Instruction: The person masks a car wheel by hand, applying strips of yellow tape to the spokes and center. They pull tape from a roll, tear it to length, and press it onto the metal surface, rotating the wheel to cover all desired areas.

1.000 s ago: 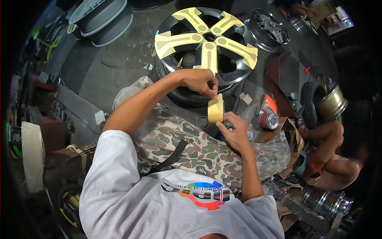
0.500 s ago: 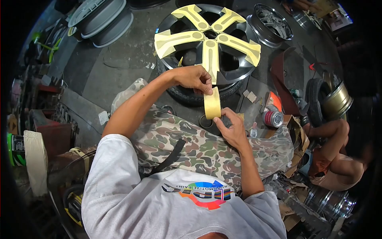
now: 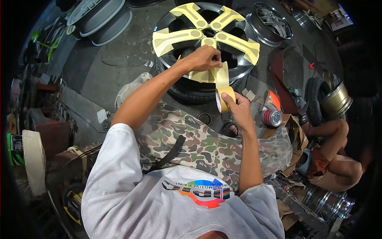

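Note:
A dark alloy wheel (image 3: pixel 238 67) lies flat on a tyre (image 3: pixel 187 93) in front of me, its five spokes covered with yellow masking tape (image 3: pixel 175 38). My left hand (image 3: pixel 205 59) pinches the free end of a tape strip (image 3: pixel 221 75) at the wheel's near rim, by the lowest spoke. My right hand (image 3: pixel 240 107) grips the roll of yellow masking tape (image 3: pixel 225 98) just below it, in front of the tyre. The strip runs taut from the roll up to my left fingers. My knees in camouflage trousers (image 3: pixel 199 143) are under both arms.
Bare rims lie at the top left (image 3: pixel 99 16) and top right (image 3: pixel 270 26). A red spray can (image 3: pixel 271 118) and a tape core (image 3: pixel 205 118) sit on the floor. Another person (image 3: pixel 334 159) crouches at the right beside a gold rim (image 3: pixel 336 101) and a chrome rim (image 3: pixel 330 203).
Both hands have moved up from my lap to the wheel. A length of tape has been pulled off the roll, and my left hand now holds its end at the near rim.

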Tool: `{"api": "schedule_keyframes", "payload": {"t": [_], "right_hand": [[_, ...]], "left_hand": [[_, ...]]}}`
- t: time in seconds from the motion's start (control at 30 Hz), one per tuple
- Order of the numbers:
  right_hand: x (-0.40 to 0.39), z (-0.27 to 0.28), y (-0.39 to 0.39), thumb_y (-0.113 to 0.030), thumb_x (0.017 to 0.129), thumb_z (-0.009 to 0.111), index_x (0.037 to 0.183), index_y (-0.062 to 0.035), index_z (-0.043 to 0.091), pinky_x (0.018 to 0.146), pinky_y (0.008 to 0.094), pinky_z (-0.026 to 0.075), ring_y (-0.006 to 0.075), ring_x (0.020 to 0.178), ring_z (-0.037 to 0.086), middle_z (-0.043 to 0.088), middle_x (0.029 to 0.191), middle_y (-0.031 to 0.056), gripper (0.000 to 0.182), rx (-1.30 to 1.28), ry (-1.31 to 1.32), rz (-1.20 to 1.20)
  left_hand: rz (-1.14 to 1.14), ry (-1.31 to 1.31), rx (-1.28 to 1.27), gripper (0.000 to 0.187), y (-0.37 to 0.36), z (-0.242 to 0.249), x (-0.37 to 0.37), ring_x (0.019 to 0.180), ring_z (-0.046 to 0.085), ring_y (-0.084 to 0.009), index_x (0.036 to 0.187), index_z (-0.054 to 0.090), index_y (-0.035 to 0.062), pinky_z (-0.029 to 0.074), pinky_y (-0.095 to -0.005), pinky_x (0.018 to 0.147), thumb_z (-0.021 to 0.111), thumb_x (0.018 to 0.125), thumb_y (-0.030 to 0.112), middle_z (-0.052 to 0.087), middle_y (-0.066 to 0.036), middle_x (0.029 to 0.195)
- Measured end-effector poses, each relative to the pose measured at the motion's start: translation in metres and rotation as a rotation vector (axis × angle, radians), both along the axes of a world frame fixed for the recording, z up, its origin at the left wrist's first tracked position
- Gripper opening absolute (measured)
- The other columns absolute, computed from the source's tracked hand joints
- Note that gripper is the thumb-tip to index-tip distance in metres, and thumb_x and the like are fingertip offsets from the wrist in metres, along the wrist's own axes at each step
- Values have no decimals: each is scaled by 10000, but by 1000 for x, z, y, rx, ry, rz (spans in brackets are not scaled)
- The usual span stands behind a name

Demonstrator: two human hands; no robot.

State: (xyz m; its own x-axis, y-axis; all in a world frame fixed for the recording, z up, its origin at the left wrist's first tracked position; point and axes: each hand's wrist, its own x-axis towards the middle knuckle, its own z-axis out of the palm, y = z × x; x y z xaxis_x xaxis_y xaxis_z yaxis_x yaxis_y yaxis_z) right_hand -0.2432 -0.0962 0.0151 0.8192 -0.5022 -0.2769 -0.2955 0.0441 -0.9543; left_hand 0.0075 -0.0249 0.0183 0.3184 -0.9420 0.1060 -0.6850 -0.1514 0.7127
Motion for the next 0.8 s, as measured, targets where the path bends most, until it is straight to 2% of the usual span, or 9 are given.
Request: {"api": "schedule_keyframes", "payload": {"t": [0.2,0.43,0.5,0.53,0.6,0.63,0.7,0.73,0.8], "right_hand": [[5,-7,2,-318,955,733,1064,34,751,684,237,454,54,742,553,680,834,-12,369,-1,84,7],[5,-13,-2,-317,942,746,1066,36,751,687,247,460,59,739,559,686,839,1,374,2,83,2],[5,-18,-2,-329,940,749,1047,35,755,686,250,462,63,737,561,684,828,2,379,-13,97,-14],[6,-18,-2,-329,940,749,1047,35,755,686,250,462,63,737,561,684,828,2,379,-14,98,-14],[6,-19,-1,-353,941,745,1029,36,756,681,255,462,66,732,561,683,819,4,399,-26,106,5],[6,-23,-1,-353,941,745,1029,36,756,681,255,462,66,732,561,683,819,4,399,-28,106,2],[7,-33,-2,-388,941,744,1014,32,759,674,259,461,68,724,560,680,808,3,427,-56,139,7],[7,-34,-2,-388,941,744,1014,32,759,674,259,461,68,724,560,680,808,3,427,-56,138,4],[9,-32,-2,-414,938,746,989,29,761,663,261,459,69,716,556,676,797,4,446,-25,147,10]], "left_hand": [[-39,-58,55,220,2,-9,1,833,695,-293,929,730,6,534,-396,765,774,860,210,719,-147,894],[-27,-123,-7,190,4,-14,-6,830,676,-299,911,721,21,528,-397,764,771,850,194,687,-128,922],[15,-207,65,346,5,-12,-7,974,664,-318,1059,690,69,507,-426,833,804,828,300,689,-127,990],[15,-206,64,346,6,-12,-6,974,664,-318,1059,690,69,507,-426,833,804,828,300,689,-127,990],[175,-418,-18,757,11,-12,-2,1173,567,-339,1342,574,120,471,-448,978,837,755,519,612,-146,1189],[173,-417,-21,757,14,-17,-1,1173,567,-339,1342,574,120,471,-448,978,837,755,519,612,-146,1189],[269,-544,24,1141,18,-31,-1,1344,423,-424,1530,391,175,394,-532,1083,810,633,741,480,-220,1394],[274,-569,90,1302,18,-37,-2,1449,291,-500,1603,296,194,300,-628,1149,743,582,866,328,-292,1537],[276,-586,103,1330,16,-46,-11,1477,230,-518,1617,261,202,258,-652,1165,720,576,891,283,-300,1573]]}}
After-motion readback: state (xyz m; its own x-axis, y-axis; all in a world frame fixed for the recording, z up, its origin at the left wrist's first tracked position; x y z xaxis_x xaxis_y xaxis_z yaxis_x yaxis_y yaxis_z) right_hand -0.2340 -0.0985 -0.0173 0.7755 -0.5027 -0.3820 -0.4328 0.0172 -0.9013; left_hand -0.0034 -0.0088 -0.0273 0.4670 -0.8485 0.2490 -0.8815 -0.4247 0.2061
